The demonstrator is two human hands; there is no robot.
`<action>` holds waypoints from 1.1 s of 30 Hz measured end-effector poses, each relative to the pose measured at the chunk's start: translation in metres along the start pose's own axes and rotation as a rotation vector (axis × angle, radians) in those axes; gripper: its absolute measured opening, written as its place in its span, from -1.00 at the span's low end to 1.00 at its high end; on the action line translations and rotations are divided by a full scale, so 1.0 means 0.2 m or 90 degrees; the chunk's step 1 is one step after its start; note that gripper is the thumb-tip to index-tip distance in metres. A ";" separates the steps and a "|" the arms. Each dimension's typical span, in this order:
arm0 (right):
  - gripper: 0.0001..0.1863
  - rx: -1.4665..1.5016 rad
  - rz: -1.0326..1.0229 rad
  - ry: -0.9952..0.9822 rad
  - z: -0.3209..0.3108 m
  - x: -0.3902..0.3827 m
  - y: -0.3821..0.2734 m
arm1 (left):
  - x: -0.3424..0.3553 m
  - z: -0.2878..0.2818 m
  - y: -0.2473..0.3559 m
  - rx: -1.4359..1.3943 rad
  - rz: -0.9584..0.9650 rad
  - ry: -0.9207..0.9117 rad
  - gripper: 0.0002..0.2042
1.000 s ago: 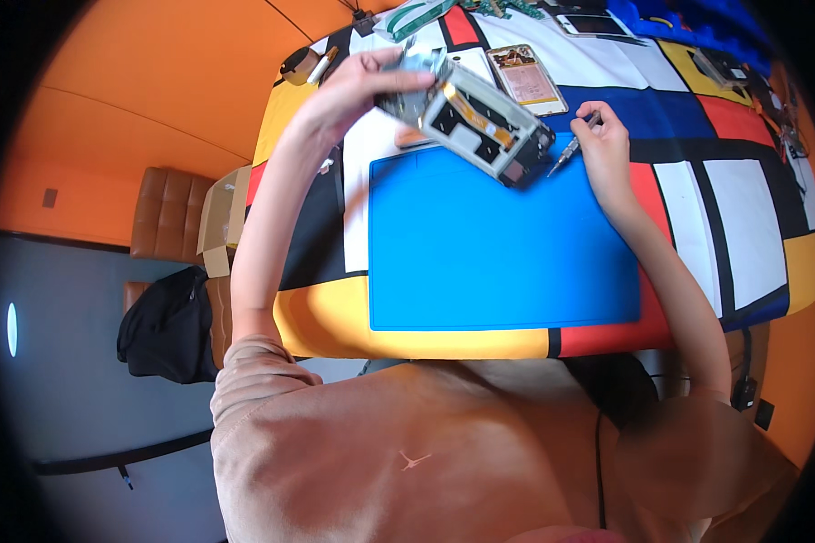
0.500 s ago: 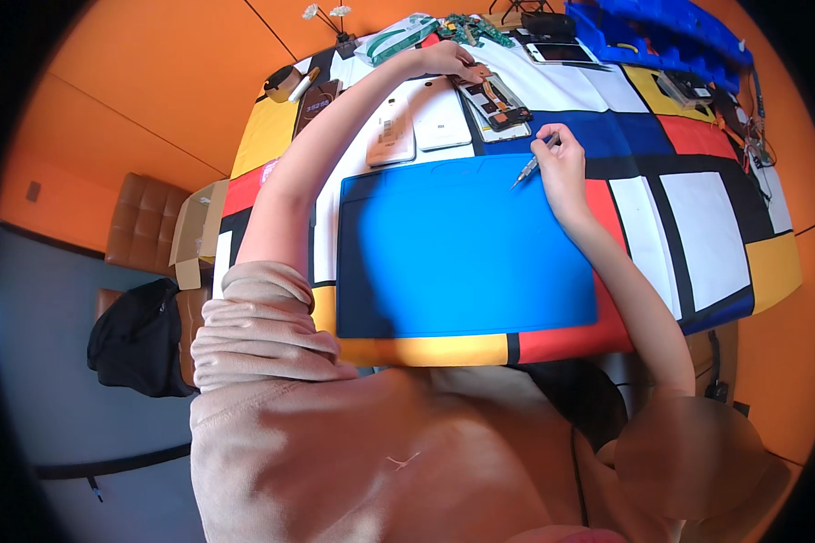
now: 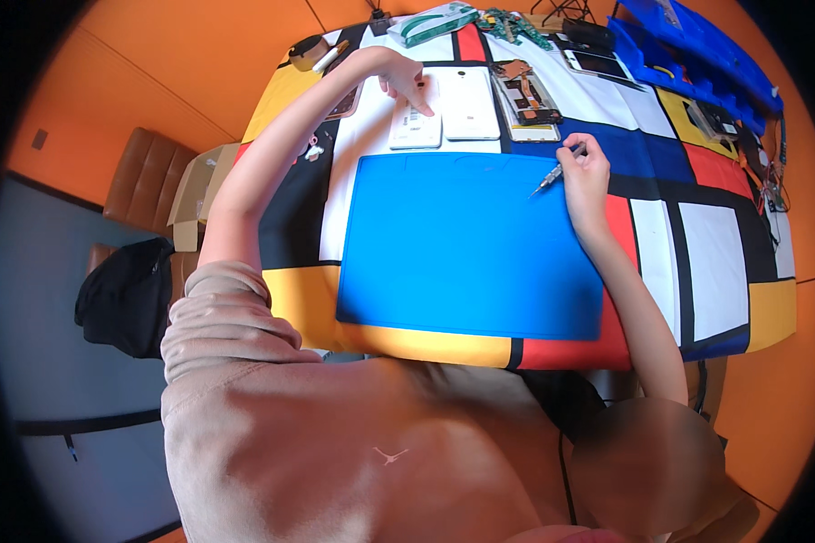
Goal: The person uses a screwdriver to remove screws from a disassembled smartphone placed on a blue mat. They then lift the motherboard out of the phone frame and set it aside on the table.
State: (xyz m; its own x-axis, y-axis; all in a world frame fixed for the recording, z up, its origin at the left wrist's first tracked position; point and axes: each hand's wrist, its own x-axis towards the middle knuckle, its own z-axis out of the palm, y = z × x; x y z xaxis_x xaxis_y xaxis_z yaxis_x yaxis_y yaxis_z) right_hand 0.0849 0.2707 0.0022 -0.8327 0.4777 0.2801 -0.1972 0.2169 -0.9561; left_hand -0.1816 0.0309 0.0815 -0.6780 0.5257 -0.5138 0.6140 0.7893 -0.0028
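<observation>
My left hand [image 3: 404, 80] is open, fingers bent and apart, over a white phone [image 3: 415, 131] with a label on its back; whether it touches the phone I cannot tell. A second white phone [image 3: 471, 109] lies beside it. Further right, an opened phone [image 3: 525, 95] with exposed insides and orange flex parts rests on another phone [image 3: 534, 134]. My right hand [image 3: 587, 176] is closed on a thin metal screwdriver [image 3: 546, 177], tip pointing down-left over the upper right of the blue mat [image 3: 469, 244].
Blue parts bins [image 3: 666, 54] and wired boards [image 3: 761, 172] stand at the right. At the back lie green circuit boards [image 3: 507, 25], a phone [image 3: 598, 63] and a green-white packet [image 3: 435, 23]. A cardboard box [image 3: 190, 195] sits beside the table, left.
The opened phone went from my left hand onto the phones at the back. My left hand let go and moved left over a white phone. My right hand still holds the screwdriver.
</observation>
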 end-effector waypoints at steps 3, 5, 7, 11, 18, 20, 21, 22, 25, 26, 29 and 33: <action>-0.90 0.007 -0.005 0.000 0.00 0.00 0.00 | 0.02 0.02 -0.07 -0.013 0.000 0.005 0.00; -0.89 -0.006 0.010 0.001 -0.01 0.00 0.01 | 0.02 0.02 -0.12 -0.060 0.018 0.017 -0.02; -0.90 -0.010 0.017 -0.007 -0.01 0.01 0.02 | 0.01 0.03 -0.17 -0.095 0.016 0.037 -0.04; -0.90 0.005 0.013 -0.015 -0.02 0.02 0.04 | -0.01 0.08 -0.20 -0.114 0.039 0.085 -0.01; -0.90 0.005 -0.006 -0.027 -0.02 0.04 0.08 | 0.03 0.09 -0.20 -0.094 0.038 0.124 0.02; -0.90 0.007 -0.006 -0.028 -0.02 0.04 0.08 | 0.03 0.10 -0.19 -0.106 0.047 0.143 0.00; -0.89 0.012 -0.007 -0.028 -0.02 0.04 0.08 | 0.01 0.10 -0.18 -0.127 0.062 0.171 -0.02; -0.89 0.018 -0.009 -0.032 -0.02 0.04 0.08 | 0.00 0.11 -0.16 -0.135 0.062 0.199 -0.04; -0.90 0.012 0.013 -0.029 -0.02 0.03 0.07 | -0.10 0.07 -0.10 -0.217 0.071 0.239 -0.05; -0.91 0.011 0.015 -0.027 -0.02 0.03 0.06 | -0.15 0.05 -0.08 -0.260 0.070 0.251 -0.17; -0.89 0.037 0.032 -0.029 -0.02 0.01 0.03 | -0.32 -0.01 0.00 -0.384 0.035 0.289 -0.45; -0.88 0.083 0.032 -0.119 -0.02 -0.01 -0.04 | -0.53 0.00 0.16 -0.495 0.170 0.301 -0.53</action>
State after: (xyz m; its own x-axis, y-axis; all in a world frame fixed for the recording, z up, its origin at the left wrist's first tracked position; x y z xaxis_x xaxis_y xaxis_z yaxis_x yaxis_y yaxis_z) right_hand 0.0910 0.2714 0.0088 -0.9220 0.3169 0.2226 -0.2084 0.0786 -0.9749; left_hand -0.0898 0.0013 0.1369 -0.7523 0.6587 -0.0133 0.4469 0.5250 0.7243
